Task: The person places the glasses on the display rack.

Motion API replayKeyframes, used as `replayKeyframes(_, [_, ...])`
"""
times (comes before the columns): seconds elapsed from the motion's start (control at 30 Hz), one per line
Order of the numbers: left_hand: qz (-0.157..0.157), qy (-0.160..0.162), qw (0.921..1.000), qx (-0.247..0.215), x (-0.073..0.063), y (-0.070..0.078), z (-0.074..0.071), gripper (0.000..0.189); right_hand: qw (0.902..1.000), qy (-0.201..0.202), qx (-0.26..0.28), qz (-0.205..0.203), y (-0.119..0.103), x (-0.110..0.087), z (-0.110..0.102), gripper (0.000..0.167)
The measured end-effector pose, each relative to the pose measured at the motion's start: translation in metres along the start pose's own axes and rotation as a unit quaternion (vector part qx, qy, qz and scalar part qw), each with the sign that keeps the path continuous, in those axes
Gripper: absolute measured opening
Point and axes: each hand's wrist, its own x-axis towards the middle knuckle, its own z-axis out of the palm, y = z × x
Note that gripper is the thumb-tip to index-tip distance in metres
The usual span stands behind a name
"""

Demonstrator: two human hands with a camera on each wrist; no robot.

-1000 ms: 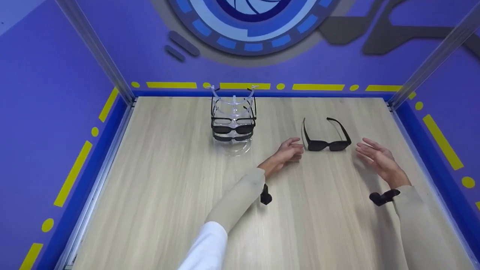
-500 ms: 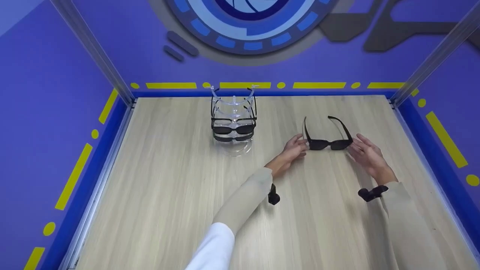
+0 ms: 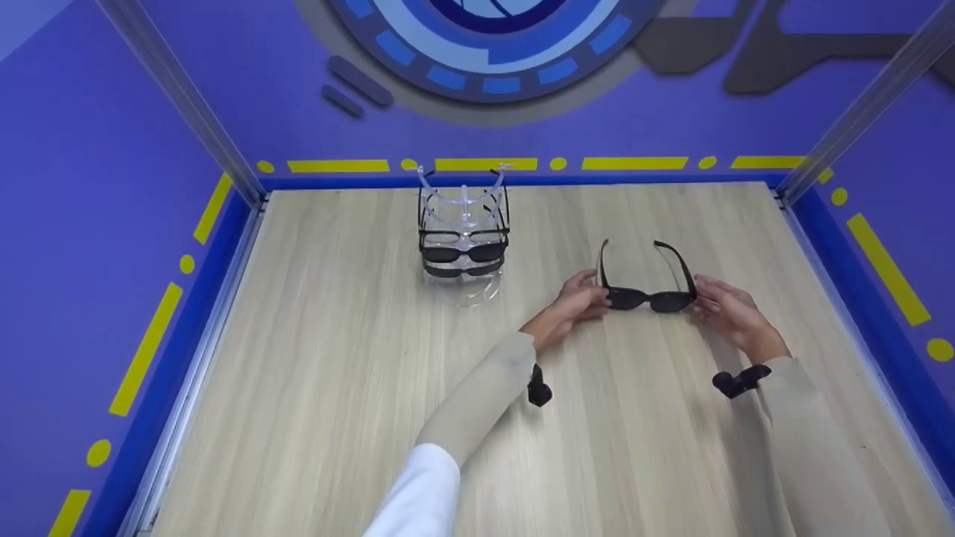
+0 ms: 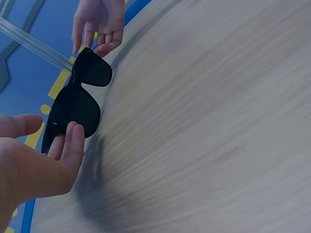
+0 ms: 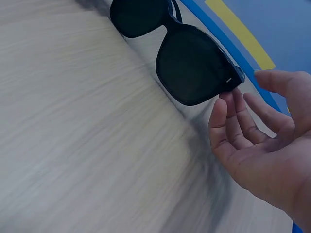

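A pair of black sunglasses, temples unfolded and pointing away from me, is held between both hands at the right of the table. My left hand is at its left front corner; in the left wrist view the fingers overlap the lower edge of a lens, the thumb standing off to the side. The right hand is at the opposite corner. Its fingertips meet the frame beside the hinge in the right wrist view, thumb close by.
A clear display stand rises at the back, left of the hands, with black-framed glasses above dark sunglasses on its tiers. Blue-purple walls enclose the wooden table on the back and sides.
Both hands have closed in on the sunglasses from either side, the right one moving left. The sunglasses have shifted slightly towards me over the last half second.
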Motion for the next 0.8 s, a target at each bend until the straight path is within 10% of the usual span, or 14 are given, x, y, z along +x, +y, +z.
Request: replayKeyframes(0.8, [-0.038,0.011,0.9961,0.079,-0.031,0.008,-0.016,0.042,0.9936,-0.036,-0.1,0.038,0.003,-0.008,0.016,0.017])
